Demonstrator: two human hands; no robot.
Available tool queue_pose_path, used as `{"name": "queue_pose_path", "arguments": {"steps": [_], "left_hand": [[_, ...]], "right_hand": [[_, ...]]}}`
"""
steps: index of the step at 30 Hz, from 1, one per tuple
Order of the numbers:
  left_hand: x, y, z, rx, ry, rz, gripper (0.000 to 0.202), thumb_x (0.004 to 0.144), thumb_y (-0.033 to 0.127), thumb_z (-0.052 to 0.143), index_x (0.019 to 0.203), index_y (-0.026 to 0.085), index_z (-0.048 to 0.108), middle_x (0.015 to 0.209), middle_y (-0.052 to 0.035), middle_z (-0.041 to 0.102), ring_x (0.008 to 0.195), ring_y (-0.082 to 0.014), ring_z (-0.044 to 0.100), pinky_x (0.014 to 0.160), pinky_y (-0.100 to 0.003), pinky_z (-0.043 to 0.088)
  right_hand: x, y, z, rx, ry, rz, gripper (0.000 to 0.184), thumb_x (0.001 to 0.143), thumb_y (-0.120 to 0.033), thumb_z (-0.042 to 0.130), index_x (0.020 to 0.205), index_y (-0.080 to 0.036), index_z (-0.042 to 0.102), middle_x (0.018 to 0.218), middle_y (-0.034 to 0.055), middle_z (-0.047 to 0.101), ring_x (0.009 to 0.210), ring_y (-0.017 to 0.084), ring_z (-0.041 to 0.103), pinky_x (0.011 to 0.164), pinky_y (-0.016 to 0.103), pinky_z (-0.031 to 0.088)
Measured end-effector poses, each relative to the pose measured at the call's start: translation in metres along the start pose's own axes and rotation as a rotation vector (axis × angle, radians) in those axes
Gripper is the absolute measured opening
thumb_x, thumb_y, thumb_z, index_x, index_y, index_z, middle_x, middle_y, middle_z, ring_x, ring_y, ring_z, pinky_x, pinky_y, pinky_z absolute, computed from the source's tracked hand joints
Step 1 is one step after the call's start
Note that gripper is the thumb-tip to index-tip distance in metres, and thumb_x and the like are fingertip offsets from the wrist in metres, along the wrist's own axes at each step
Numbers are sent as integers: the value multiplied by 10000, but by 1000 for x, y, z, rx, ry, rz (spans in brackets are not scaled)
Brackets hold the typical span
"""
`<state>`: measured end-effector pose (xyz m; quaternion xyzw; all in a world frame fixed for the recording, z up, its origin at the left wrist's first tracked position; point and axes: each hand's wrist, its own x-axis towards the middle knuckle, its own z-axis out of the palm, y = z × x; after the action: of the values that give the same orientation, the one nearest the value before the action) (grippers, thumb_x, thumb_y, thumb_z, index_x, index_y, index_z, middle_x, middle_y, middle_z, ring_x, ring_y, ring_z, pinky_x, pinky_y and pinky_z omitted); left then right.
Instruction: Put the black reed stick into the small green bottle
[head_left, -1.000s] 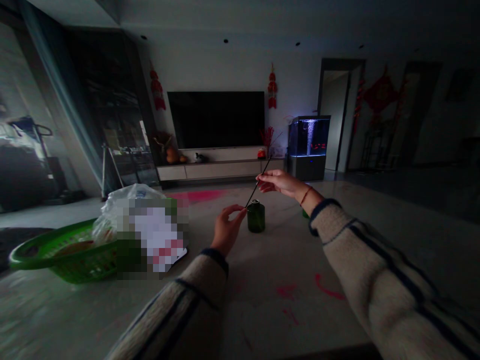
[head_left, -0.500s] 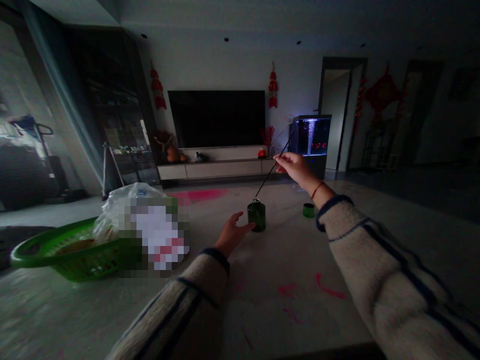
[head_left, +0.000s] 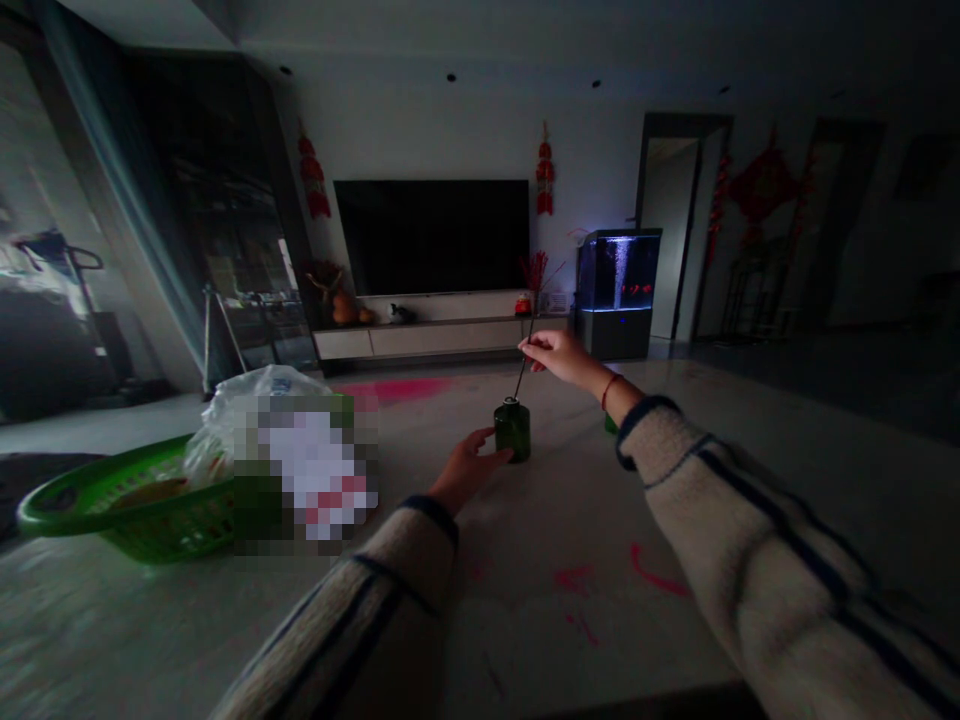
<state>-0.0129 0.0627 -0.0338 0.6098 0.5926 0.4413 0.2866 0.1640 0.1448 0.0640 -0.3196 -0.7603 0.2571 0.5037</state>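
Pink smears (head_left: 574,580) mark the grey desk (head_left: 570,500). Far off, a fish tank (head_left: 619,275) glows right of a black TV (head_left: 431,240). Mid-desk, the half-curled left hand (head_left: 469,468) holds a green bottle (head_left: 514,428); the right hand (head_left: 561,358) pinches a thin stick (head_left: 519,380) at its mouth. Left, blurry squares (head_left: 319,470) can't be read.

The bottle (head_left: 513,432) is dark green, the stick (head_left: 519,380) black, the grey table (head_left: 585,500) pink-smeared toward its near edge.

Small green object (head_left: 610,425) mostly hidden behind R sleeve (head_left: 664,445); pixelated patch (head_left: 311,465) masks whatever's beside basket (head_left: 169,535) (can't ID it). Dark stick (head_left: 519,379): lower tip too small to tell if inside bottle (head_left: 513,430).
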Motion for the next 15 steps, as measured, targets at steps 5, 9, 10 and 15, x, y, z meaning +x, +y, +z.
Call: {"name": "queue_pose_path", "arguments": {"steps": [5,9,10,15], "left_hand": [[5,-6,1,-35,-13,4,552,607,267,683,1132,160,550,1116,-151,552,1065,-237,498,818,-313,406],[6,-8,1,-41,-29,4,563,608,299,682,1141,183,540,1131,-138,544,1071,-234,495,813,-308,410],[5,-7,1,-34,-26,-6,561,607,298,683,1139,184,542,1129,-137,546,1068,-235,497,811,-307,411],[-2,4,0,-9,-32,-35,547,622,266,668,1146,183,534,1123,-123,555,1091,-224,482,832,-295,401]], "right_hand": [[-3,11,19,-38,-119,54,97,748,-219,546,713,-132,574,652,14,591,507,76,523,515,211,444],[-6,15,24,-89,-191,112,127,733,-208,560,630,-135,548,561,-8,563,476,66,508,510,196,426],[-7,15,25,-107,-189,114,133,728,-209,566,619,-136,544,546,-13,557,468,63,499,504,191,417],[-9,14,25,-173,-199,122,165,701,-269,605,615,-135,562,527,-16,560,452,59,475,472,185,382]]}}
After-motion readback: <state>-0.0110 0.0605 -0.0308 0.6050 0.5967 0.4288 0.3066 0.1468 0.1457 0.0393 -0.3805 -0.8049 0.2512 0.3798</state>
